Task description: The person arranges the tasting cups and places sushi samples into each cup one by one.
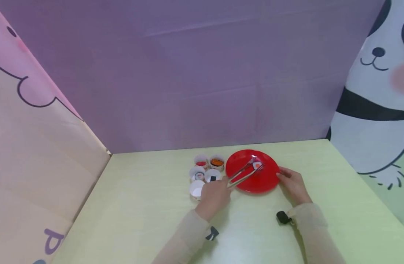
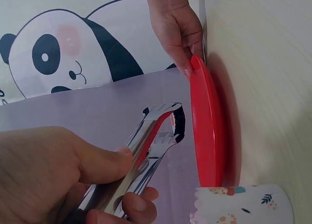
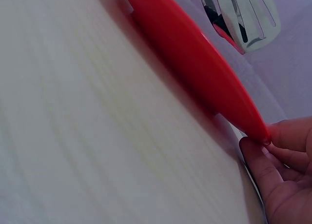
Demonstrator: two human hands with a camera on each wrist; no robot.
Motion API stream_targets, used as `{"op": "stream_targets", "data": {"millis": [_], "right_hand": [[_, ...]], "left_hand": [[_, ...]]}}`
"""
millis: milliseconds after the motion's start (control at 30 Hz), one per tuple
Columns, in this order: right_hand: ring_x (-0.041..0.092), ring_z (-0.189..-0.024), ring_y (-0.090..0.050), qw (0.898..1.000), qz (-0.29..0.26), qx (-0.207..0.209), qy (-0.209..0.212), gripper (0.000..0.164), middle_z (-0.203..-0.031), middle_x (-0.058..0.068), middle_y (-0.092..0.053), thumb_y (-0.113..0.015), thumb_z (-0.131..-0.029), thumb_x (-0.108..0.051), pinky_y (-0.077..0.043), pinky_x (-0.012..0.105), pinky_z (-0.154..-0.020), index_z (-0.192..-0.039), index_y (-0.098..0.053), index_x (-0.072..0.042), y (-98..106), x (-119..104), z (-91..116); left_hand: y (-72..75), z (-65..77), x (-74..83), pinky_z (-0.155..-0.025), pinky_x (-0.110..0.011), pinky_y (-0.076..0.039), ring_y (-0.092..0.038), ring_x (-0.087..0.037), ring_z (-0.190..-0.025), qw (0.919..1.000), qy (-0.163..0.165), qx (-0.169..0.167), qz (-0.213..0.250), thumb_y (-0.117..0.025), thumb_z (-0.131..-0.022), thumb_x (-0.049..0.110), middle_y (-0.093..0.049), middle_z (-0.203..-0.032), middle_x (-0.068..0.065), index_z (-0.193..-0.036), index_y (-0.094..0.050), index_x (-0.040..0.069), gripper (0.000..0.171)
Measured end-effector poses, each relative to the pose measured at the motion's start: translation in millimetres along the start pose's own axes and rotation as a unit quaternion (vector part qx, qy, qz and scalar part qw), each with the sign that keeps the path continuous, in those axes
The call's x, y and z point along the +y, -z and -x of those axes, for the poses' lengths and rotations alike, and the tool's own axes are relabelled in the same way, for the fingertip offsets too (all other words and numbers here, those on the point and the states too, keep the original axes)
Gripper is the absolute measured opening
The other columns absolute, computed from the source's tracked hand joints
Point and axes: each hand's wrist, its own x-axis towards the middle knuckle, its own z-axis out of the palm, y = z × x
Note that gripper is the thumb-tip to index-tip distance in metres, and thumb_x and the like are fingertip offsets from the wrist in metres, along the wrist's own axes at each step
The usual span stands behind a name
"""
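My left hand (image 1: 216,192) grips metal tongs (image 2: 141,155), whose slotted tips pinch a small sushi roll (image 1: 257,165) with a black rim, white ring and orange-red centre. The tips hang above a round red plate (image 1: 261,185), as both wrist views show a gap between them and it. At the plate's right edge, my right hand (image 1: 293,184) pinches the rim between thumb and fingers (image 3: 261,165). In the right wrist view the plate (image 3: 195,58) appears edge-on, near the tabletop.
Several small paper cups stand left of the plate: one with red bits (image 1: 201,163), one with orange bits (image 1: 217,162), one with a roll-like piece (image 1: 199,176), one with something black (image 1: 213,179). A white cup (image 1: 196,189) sits beside my left hand. A purple wall (image 1: 202,91) rises behind.
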Motion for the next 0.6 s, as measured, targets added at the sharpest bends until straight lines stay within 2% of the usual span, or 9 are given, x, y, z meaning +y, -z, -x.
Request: {"op": "stream_targets", "data": {"millis": [333, 600], "right_hand": [[0.035, -0.129, -0.041, 1.0, 0.014, 0.0, -0.011, 0.052, -0.142, 0.022, -0.041, -0.046, -0.1, -0.028, -0.046, 0.025, -0.093, -0.142, -0.036, 0.003, 0.0, -0.5, -1.3], [0.036, -0.127, -0.042, 1.0, 0.007, -0.001, -0.002, 0.051, -0.141, 0.023, -0.041, -0.046, -0.1, -0.026, -0.047, 0.016, -0.085, -0.141, -0.036, 0.004, 0.6, 2.3, -3.1]], "left_hand": [[0.3, 6.2, -8.2, -0.045, -0.025, -0.035, -0.045, -0.013, -0.05, 0.9998, -0.015, 0.009, 0.002, -0.057, -0.093, 0.036, -0.047, -0.061, 0.002, -0.113, -0.055, 0.014, 0.03], [5.0, 10.1, -15.0, -0.045, -0.03, -0.035, -0.045, -0.016, -0.051, 0.9993, -0.009, 0.035, -0.013, -0.057, -0.092, 0.039, -0.048, -0.061, 0.001, -0.11, -0.057, 0.014, 0.03]]}}
